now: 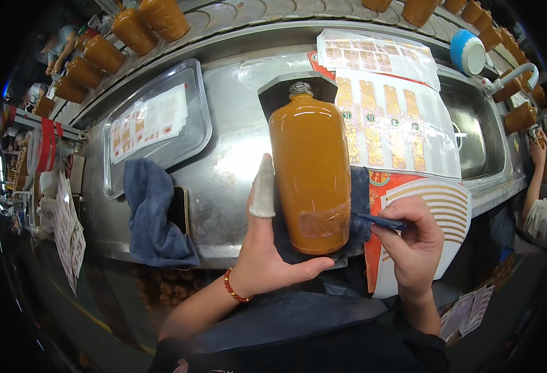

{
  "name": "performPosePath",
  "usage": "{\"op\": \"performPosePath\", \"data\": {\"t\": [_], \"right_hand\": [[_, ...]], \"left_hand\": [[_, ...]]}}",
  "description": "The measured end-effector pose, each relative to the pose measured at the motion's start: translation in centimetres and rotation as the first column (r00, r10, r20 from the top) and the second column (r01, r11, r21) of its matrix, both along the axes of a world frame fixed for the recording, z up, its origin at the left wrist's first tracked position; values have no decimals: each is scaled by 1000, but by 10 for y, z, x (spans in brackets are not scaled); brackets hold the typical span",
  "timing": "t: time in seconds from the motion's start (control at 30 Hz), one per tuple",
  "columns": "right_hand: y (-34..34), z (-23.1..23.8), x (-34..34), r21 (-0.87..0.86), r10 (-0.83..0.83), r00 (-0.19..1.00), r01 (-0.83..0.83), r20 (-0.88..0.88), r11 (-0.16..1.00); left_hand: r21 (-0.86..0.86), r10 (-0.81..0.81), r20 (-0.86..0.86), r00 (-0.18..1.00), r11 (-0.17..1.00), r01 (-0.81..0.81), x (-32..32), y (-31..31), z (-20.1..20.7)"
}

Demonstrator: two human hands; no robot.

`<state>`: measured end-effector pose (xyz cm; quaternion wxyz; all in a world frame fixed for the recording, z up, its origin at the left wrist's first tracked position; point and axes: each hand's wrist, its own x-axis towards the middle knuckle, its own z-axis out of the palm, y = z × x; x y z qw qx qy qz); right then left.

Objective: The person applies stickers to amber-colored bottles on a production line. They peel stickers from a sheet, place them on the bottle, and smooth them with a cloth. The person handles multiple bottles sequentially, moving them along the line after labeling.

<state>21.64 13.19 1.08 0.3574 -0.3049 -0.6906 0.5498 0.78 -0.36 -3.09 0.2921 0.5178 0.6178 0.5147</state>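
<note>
A glossy amber-brown bottle [307, 161] with a clear threaded neck lies before me, neck pointing away. A pinkish-gold decal [325, 222] sits on its surface near the base. My left hand [264, 255] steadies the bottle, a finger in a white cover along its left side and the thumb by its base. My right hand [413, 242] pinches a slim dark-blue pointed tool [382, 221], possibly tweezers, whose tip reaches the bottle's right edge beside the decal. Beneath the bottle are a dark-blue cloth [360, 186] and a dark angular support [273, 93].
Decal sheets [385, 124] cover the bench's right side; a sheet of curved gold strips [432, 211] lies nearer. Leftward are a clear tray [196, 133] with sheets and a crumpled blue cloth [152, 208]. A sink [472, 133] is at right. Brown bottles [133, 31] line the far conveyor. Other people work nearby.
</note>
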Motion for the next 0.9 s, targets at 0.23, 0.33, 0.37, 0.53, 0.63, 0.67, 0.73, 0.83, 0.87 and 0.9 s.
{"op": "performPosePath", "data": {"t": [0.23, 0.33, 0.37, 0.53, 0.63, 0.67, 0.73, 0.83, 0.87, 0.9], "right_hand": [[0, -4, -5, 331, 19, 998, -36, 54, 943], [-5, -4, -4, 353, 65, 997, -74, 39, 933], [-7, -4, -3, 361, 83, 996, -88, 31, 928], [-7, -6, 6, 355, 109, 994, -112, 27, 928], [1, -4, 6, 347, 66, 998, -67, 14, 935], [6, -4, 2, 371, 35, 999, -36, 11, 928], [9, -3, 0, 390, 37, 999, -43, 23, 920], [1, -2, 2, 369, 151, 987, -159, 49, 916], [2, -1, 6, 362, 181, 982, -187, 50, 913], [3, 1, 8, 361, 163, 985, -170, 50, 917]], "left_hand": [[-52, 42, -59, 997, 998, -45, 2, 1, -8], [-65, 47, -52, 998, 997, -50, 2, -1, -7], [-59, 52, -47, 998, 997, -55, 3, -1, -8], [-55, 47, -91, 995, 997, -52, 0, -3, -11], [-45, 42, -90, 995, 998, -46, -1, -3, -12], [-49, 37, -105, 994, 998, -43, -1, -4, -12], [-50, 29, -97, 995, 998, -34, -1, -4, -11], [-63, 44, -45, 998, 997, -47, -2, -3, -5], [-78, 62, -26, 998, 995, -64, 2, -1, -2], [-87, 54, -25, 998, 995, -56, 3, 0, 1]]}}
